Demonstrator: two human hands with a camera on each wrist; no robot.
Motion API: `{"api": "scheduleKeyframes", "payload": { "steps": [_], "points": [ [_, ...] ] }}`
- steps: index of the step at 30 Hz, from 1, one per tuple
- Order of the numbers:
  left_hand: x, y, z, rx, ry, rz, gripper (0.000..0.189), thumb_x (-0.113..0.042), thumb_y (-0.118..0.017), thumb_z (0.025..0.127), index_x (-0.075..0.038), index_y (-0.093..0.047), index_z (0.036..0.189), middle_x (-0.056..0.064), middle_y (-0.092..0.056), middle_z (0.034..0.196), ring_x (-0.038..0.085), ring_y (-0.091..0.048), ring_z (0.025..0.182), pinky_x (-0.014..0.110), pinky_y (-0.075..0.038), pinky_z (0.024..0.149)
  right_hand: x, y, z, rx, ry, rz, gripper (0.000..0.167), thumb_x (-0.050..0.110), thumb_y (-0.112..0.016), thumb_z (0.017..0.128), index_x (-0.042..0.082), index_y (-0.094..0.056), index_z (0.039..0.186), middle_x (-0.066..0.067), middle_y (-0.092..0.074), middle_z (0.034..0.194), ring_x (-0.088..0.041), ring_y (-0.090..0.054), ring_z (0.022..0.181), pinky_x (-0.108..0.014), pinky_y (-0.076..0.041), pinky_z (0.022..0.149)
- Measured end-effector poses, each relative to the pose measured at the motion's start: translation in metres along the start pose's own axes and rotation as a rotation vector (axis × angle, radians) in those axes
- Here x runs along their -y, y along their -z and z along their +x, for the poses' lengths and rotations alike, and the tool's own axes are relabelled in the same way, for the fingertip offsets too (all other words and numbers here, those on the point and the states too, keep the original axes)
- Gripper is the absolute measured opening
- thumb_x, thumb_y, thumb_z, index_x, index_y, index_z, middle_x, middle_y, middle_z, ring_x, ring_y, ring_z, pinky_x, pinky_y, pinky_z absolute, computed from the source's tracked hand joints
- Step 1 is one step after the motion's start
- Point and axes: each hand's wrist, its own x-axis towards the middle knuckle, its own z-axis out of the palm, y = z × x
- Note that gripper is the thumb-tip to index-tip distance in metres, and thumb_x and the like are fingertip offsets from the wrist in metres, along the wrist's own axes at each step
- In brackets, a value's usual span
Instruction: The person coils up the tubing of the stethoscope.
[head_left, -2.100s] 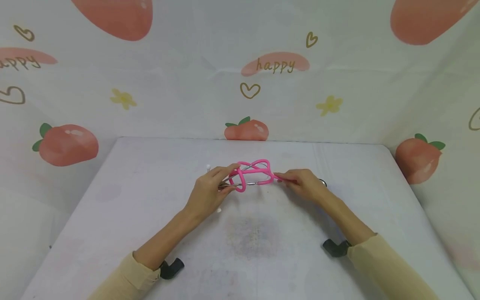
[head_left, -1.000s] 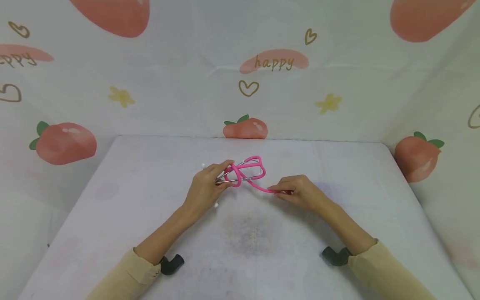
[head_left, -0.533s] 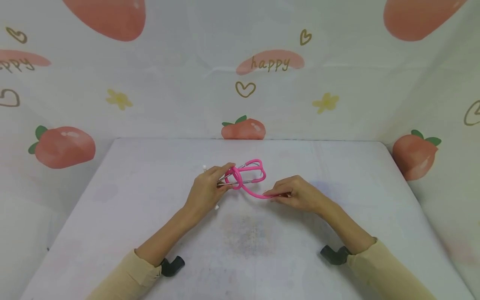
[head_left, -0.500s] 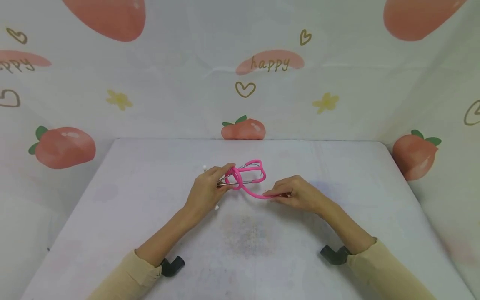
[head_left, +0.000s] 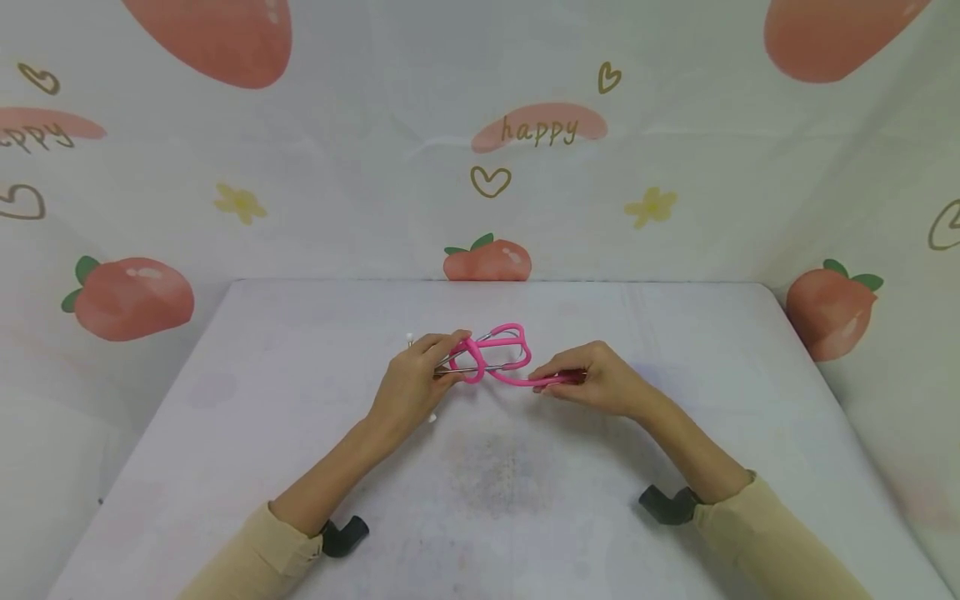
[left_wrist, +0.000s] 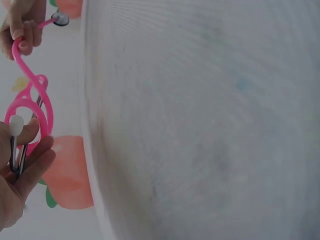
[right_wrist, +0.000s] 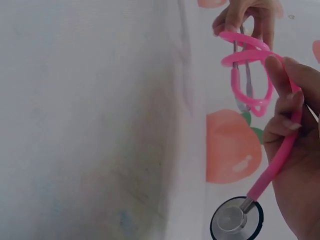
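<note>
A stethoscope with pink tubing (head_left: 517, 382) is held above the table between both hands. My left hand (head_left: 408, 383) grips its metal ear tubes (head_left: 456, 369), where a turn of the pink tubing circles them. A white ear tip (left_wrist: 16, 125) sticks out beside the left fingers in the left wrist view. The folded end of the tubing points right, away from that hand. My right hand (head_left: 600, 379) holds the free stretch of tubing between thumb and curled fingers. From its lower side hangs the round chest piece (right_wrist: 235, 220), seen in the right wrist view; the head view hides it.
A white table (head_left: 300, 317) with faint stains lies below the hands. Behind it hangs a white cloth (head_left: 360, 208) printed with peaches, hearts and flowers. Black wrist mounts (head_left: 345, 536) sit at both cuffs.
My right hand first came toward me with the tubing, drawing a free stretch away from the folded end, and has since risen slightly. My left hand has kept its grip and barely shifted.
</note>
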Motion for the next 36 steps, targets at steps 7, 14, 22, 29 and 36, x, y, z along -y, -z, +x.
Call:
{"api": "scheduleKeyframes", "payload": {
  "steps": [7, 14, 22, 29, 36],
  "points": [
    [0.000, -0.001, 0.000, 0.010, -0.006, -0.004, 0.067, -0.014, -0.087, 0.076, -0.020, -0.060, 0.138, 0.005, -0.064, 0.122, 0.018, -0.071, 0.095, 0.029, -0.058, 0.081, 0.004, 0.005, 0.004, 0.077, -0.021, 0.092, 0.030, -0.010, -0.069, 0.087, -0.003, -0.071, 0.116, -0.004, -0.076, 0.100, -0.031, -0.070, 0.086, -0.020, -0.048, 0.056],
    [0.000, -0.003, 0.002, 0.025, -0.049, -0.003, 0.067, -0.012, -0.087, 0.075, -0.019, -0.061, 0.136, 0.003, -0.065, 0.121, 0.017, -0.071, 0.096, 0.028, -0.058, 0.082, 0.009, 0.008, 0.010, 0.045, -0.031, 0.080, 0.026, -0.003, -0.071, 0.089, 0.001, -0.073, 0.114, -0.005, -0.075, 0.101, -0.024, -0.072, 0.086, -0.023, -0.055, 0.063],
    [-0.001, -0.004, -0.001, 0.048, -0.080, -0.005, 0.066, -0.010, -0.087, 0.074, -0.019, -0.063, 0.134, 0.002, -0.066, 0.121, 0.014, -0.072, 0.090, 0.026, -0.058, 0.080, 0.014, 0.008, 0.015, 0.040, -0.029, 0.070, 0.026, -0.002, -0.069, 0.090, -0.001, -0.072, 0.116, -0.009, -0.075, 0.099, -0.015, -0.067, 0.074, -0.021, -0.046, 0.054],
    [-0.005, -0.001, -0.004, 0.077, -0.123, -0.044, 0.065, -0.010, -0.086, 0.076, -0.018, -0.061, 0.136, 0.001, -0.064, 0.126, 0.012, -0.072, 0.091, 0.024, -0.057, 0.080, 0.018, 0.011, 0.023, 0.007, -0.023, 0.001, 0.023, 0.002, -0.071, 0.091, 0.006, -0.075, 0.113, 0.000, -0.075, 0.098, -0.017, -0.059, 0.066, -0.021, -0.046, 0.054],
    [-0.009, 0.002, -0.003, 0.091, -0.170, -0.040, 0.066, -0.009, -0.087, 0.076, -0.017, -0.061, 0.136, 0.002, -0.064, 0.127, 0.013, -0.072, 0.089, 0.023, -0.058, 0.079, 0.021, 0.012, 0.032, -0.021, 0.019, 0.032, 0.018, 0.001, -0.073, 0.089, 0.004, -0.074, 0.106, -0.002, -0.074, 0.094, -0.023, -0.069, 0.076, -0.026, -0.058, 0.070]
  ]
}}
